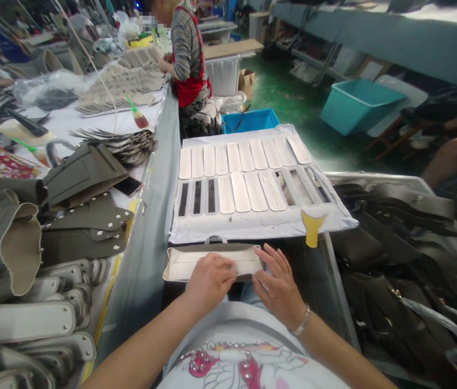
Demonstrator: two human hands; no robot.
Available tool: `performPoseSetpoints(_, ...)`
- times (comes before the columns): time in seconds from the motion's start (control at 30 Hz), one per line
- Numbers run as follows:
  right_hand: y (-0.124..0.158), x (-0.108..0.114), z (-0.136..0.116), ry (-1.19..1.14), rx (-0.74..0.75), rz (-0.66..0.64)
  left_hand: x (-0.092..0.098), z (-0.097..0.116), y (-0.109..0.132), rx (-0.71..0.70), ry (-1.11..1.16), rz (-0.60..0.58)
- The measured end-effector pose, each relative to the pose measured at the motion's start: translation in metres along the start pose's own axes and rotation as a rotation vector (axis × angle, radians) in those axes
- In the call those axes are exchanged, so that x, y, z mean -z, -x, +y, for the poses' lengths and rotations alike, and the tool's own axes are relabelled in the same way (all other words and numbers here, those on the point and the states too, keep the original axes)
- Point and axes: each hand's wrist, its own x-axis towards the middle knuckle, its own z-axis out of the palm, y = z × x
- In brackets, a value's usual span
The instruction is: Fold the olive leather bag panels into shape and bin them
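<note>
In front of my body sits a long dark bag piece (207, 248) with a cream strip-shaped panel (183, 260) lying in its opening. My left hand (211, 278) lies over the middle of the panel, its fingers bent and pressed together on the surface. My right hand (277, 282) holds the right end, with thumb and fingertips around the corner and the other fingers stretched upward. Beyond the piece is a white-covered board (212, 227) with two rows of strips, several of them cream panels (246, 192), others pale frames with dark openings (198, 196).
A yellow scraper-shaped piece (312, 228) lies at the board's near right corner. Grey-brown bag parts (82, 175) and pale straps (21, 321) crowd the left table. Dark bags (378, 308) fill a bin at right. A co-worker in a red apron (191, 92) stands ahead.
</note>
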Motion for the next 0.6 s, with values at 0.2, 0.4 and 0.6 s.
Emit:
performPoseSetpoints(0.2, 0.014, -0.002, 0.002, 0.018, 0.003, 0.050, 0.001, 0.002, -0.004, 0.078, 0.062, -0.012)
performPoseSetpoints(0.4, 0.017, 0.003, 0.011, 0.062, 0.111, 0.057, -0.001, 0.003, 0.003, -0.022, -0.066, -0.021)
performPoseSetpoints(0.6, 0.004, 0.006, 0.002, 0.090, 0.050, 0.004, -0.003, 0.013, 0.001, 0.044, -0.104, 0.014)
